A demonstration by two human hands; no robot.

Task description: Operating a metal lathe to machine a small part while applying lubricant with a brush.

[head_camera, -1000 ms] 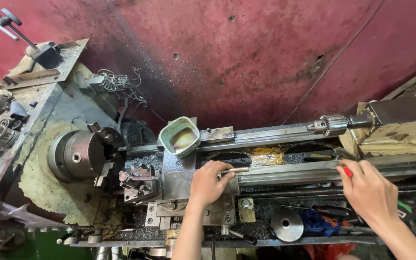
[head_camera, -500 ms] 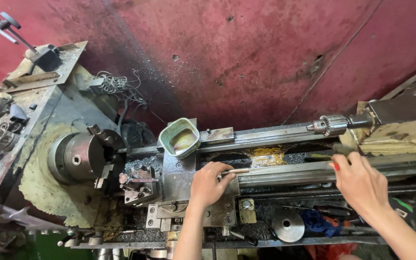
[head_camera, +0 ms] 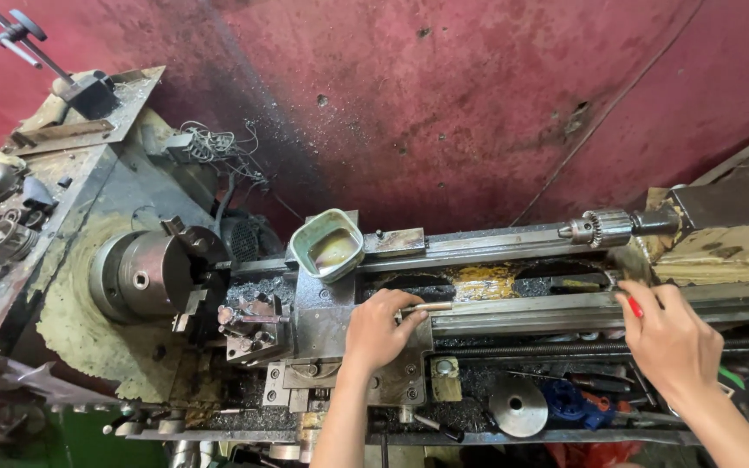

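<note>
**Two hands on the lathe bed**

Looking straight down on an old, grimy lathe [head_camera: 478,303] against a red wall [head_camera: 444,104]. Left hand [head_camera: 379,329] resting on the carriage [head_camera: 331,321], fingers curled round a thin metal rod [head_camera: 426,307] — rod lying level along the front way, its free end pointing right, just beside the fingertips. Right hand [head_camera: 669,338] well apart, far along the bed near the tailstock [head_camera: 721,234], fingers drawn together over the rail with a small red thing [head_camera: 635,307] pinched at the tips; cannot tell what it is, most of it hidden by the fingers.

Chuck [head_camera: 145,276] to the left, empty jaws facing the carriage, tool post [head_camera: 253,328] just in front of it. Green tin [head_camera: 327,246] of murky oil sitting on the back of the carriage, just behind the left hand. Drill chuck [head_camera: 595,228] poking out of the tailstock, aimed down the bed. Yellow swarf [head_camera: 483,282] packed in the gap between the ways, between the two hands. Down front — a round metal disc [head_camera: 517,405] in the tray, blue part [head_camera: 569,403] just beside it. Tangle of wire [head_camera: 214,143] up on the headstock.
</note>
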